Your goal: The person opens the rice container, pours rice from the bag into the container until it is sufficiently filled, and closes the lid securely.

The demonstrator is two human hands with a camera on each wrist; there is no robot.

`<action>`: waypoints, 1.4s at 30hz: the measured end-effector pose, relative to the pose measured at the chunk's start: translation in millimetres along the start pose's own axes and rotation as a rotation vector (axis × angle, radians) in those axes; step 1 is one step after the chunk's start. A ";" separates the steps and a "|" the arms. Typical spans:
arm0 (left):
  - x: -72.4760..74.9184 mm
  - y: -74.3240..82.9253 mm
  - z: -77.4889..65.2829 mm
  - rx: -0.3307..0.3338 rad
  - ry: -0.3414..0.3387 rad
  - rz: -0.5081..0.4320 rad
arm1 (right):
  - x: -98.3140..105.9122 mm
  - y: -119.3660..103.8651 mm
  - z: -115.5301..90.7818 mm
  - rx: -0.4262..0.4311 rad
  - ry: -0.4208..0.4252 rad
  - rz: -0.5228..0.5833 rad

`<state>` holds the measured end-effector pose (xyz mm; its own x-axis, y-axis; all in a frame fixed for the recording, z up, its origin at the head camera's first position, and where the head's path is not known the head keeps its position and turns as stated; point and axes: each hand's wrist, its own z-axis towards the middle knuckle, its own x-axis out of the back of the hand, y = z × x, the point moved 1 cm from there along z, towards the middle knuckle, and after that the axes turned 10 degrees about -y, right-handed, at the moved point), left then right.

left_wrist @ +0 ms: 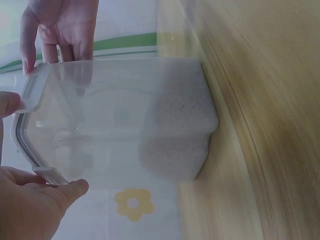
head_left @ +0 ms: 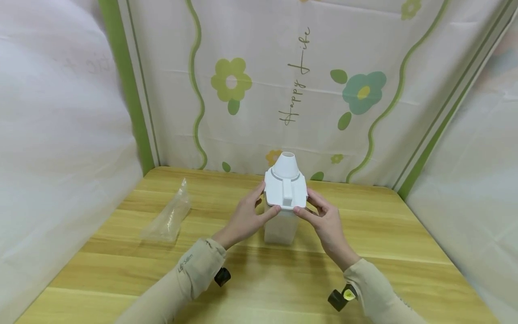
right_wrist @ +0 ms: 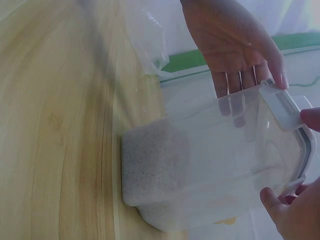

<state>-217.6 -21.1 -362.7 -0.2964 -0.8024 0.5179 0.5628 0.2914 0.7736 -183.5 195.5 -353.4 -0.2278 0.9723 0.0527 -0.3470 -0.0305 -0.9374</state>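
Observation:
A tall, see-through plastic storage container [head_left: 280, 228] stands upright on the table, with pale rice-like grains [right_wrist: 155, 160] filling its lower part. Its white lid [head_left: 275, 189] carries a cone-shaped spout piece [head_left: 285, 167]. My left hand [head_left: 242, 217] grips the lid's left side, thumb on the front edge, fingers at the far side. On the right, my right hand [head_left: 329, 222] holds the lid in the same way. A white clip [left_wrist: 36, 90] lies flat against the container's front, between the two hands in the left wrist view.
A crumpled clear plastic bag [head_left: 169, 220] lies on the wooden table [head_left: 364, 243] to the left of the container. Patterned fabric [head_left: 259, 90] hangs behind, with pale fabric walls at both sides.

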 end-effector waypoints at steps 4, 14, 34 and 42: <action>-0.9 0.2 -1.5 -0.013 0.007 0.009 | -1.5 0.0 -1.3 -0.018 0.013 0.010; -3.2 4.7 -7.5 -0.030 0.039 0.041 | -3.6 0.8 -5.3 -0.103 0.054 0.026; -0.3 8.4 -38.5 0.049 -0.007 0.198 | 0.4 -0.6 -21.8 -0.154 0.058 -0.031; -0.8 6.2 -50.2 0.060 -0.016 0.264 | 9.6 3.0 -36.0 -0.288 -0.038 -0.326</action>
<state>-175.1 -44.8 -376.6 -0.1582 -0.6862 0.7100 0.5756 0.5202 0.6309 -153.9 213.2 -368.1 -0.1832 0.9111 0.3692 -0.1395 0.3477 -0.9272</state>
